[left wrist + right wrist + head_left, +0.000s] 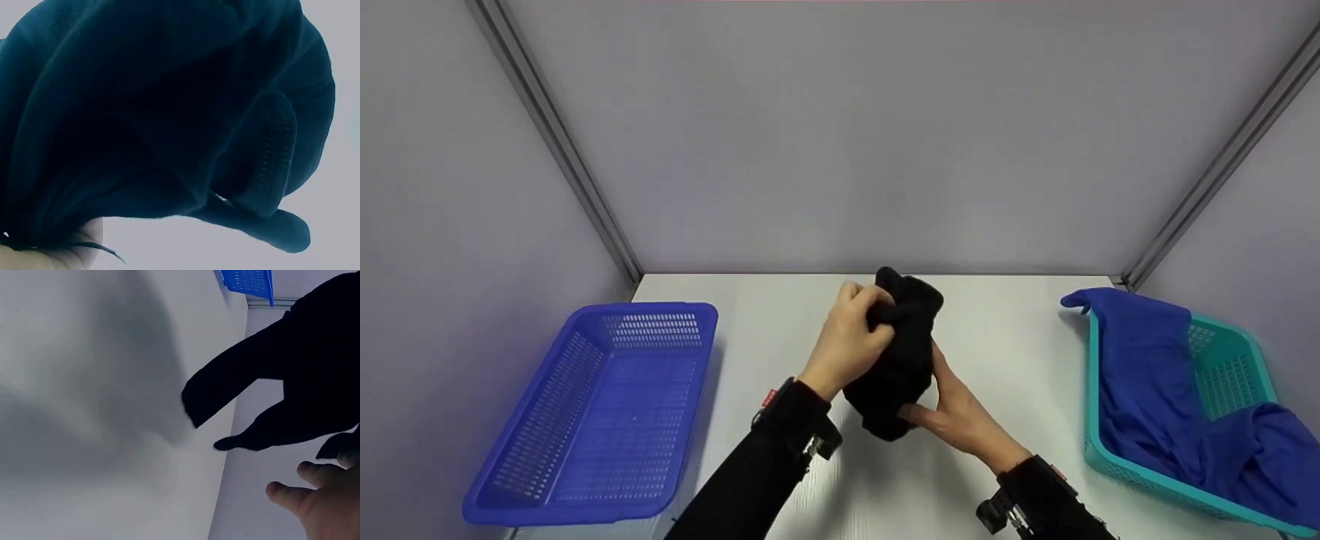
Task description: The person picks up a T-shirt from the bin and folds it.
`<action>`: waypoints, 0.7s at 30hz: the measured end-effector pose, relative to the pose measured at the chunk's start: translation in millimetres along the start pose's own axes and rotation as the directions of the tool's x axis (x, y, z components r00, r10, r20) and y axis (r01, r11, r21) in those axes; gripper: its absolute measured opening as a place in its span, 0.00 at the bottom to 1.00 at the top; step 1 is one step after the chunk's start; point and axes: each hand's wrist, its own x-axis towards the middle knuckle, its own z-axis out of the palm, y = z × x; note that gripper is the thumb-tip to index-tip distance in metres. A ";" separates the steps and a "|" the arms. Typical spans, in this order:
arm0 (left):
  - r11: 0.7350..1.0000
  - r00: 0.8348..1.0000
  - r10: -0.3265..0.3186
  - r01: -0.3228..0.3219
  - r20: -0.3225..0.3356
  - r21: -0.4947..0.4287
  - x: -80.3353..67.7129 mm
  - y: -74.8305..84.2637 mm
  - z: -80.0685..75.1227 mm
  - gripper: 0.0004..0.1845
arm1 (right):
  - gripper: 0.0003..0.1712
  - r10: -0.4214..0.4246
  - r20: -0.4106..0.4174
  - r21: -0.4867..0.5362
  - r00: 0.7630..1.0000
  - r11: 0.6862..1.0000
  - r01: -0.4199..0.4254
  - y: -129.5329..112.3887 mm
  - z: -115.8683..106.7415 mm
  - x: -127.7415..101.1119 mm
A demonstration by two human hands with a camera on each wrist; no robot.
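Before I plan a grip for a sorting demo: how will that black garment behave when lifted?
Probably floppy: the black garment bunches and sags between the left hand and right hand, with flaps dangling in the right wrist view. Likely light, since the fingers alone support it. It seems unlikely to roll or break.

Left hand (851, 341) raised, fingers curled tight in a grip; right hand (960, 412) lower, palm up, thumb pinching. Both forearms in black sleeves, wrists strapped.
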 end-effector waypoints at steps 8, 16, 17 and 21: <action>0.933 0.930 -0.241 0.301 0.279 -0.198 -25.1 -19.6 37.4 0.27 | 0.19 0.176 -0.118 0.099 0.977 0.981 -0.165 8.4 18.4 -8.5; 0.927 0.859 -0.239 0.340 0.452 -0.156 -43.6 -39.1 41.3 0.54 | 0.24 0.368 -0.201 0.269 0.908 0.912 -0.310 16.5 12.0 -10.5; 0.938 0.861 -0.219 0.315 0.459 -0.143 -44.6 -40.5 40.2 0.55 | 0.25 0.375 -0.206 0.269 0.904 0.910 -0.316 16.9 9.7 -10.4; 0.962 0.860 -0.185 0.257 0.475 -0.091 -47.5 -46.2 34.2 0.59 | 0.26 0.389 -0.230 0.259 0.892 0.908 -0.329 19.8 -1.4 -9.5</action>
